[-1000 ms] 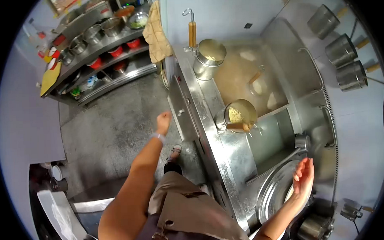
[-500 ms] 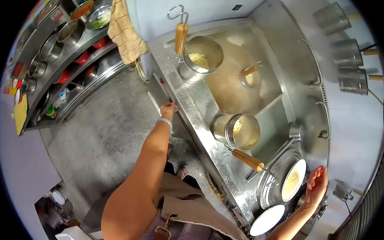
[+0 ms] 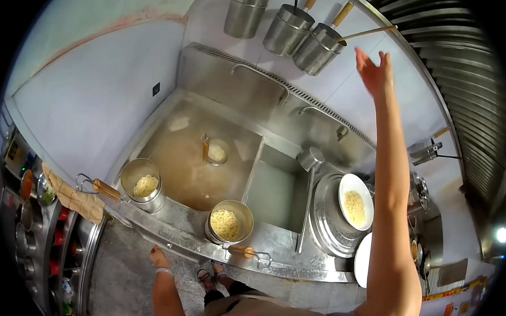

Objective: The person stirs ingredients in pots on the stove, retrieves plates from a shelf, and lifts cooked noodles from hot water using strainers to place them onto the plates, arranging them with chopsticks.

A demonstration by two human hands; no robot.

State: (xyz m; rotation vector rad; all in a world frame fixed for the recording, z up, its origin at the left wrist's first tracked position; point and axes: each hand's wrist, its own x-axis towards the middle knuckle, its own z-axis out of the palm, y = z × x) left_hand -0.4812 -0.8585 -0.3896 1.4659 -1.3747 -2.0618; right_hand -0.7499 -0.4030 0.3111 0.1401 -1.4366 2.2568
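Note:
My right hand (image 3: 376, 74) is raised in front of the wall with thumb and fingers apart, holding nothing. It is nearest to a wooden stick (image 3: 370, 33) that slants from a hanging metal pot (image 3: 319, 48). My left hand (image 3: 158, 257) is low at the cooker's front edge, its fingers curled; what they grip is hidden. Beyond it, a metal noodle strainer (image 3: 145, 202) with a wooden handle holds noodles (image 3: 146, 185). A second strainer (image 3: 234, 219) with noodles stands on the front ledge.
Cloudy water fills the large vat (image 3: 175, 160), where a small strainer (image 3: 216, 152) sits. Beside it is a sink (image 3: 276, 196). A white plate (image 3: 366, 194) of noodles rests on a round metal lid (image 3: 327, 216). A cloth (image 3: 70, 192) hangs at left, by shelves of pots.
My view has turned right and up. My right hand has risen from beside the noodle plate towards the wall and its fingers have spread. My left hand stays low at the cooker front.

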